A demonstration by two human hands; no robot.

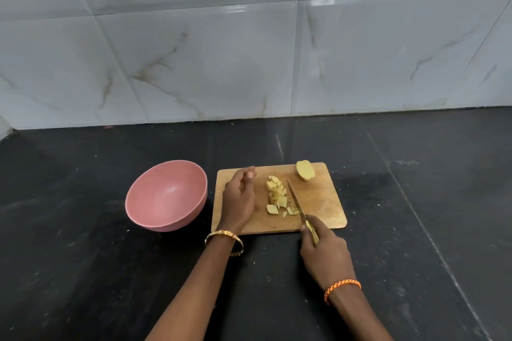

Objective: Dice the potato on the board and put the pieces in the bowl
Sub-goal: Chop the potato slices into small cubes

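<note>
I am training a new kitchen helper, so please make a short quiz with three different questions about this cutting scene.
1. True or false: the pink bowl already holds potato pieces.
2. Which hand holds the knife? A) left hand B) right hand C) neither
3. Fill in: the uncut potato half lies near the far ______ corner of the cutting board.

Key:
1. False; the bowl is empty, and the diced pieces lie on the board.
2. B
3. right
</note>
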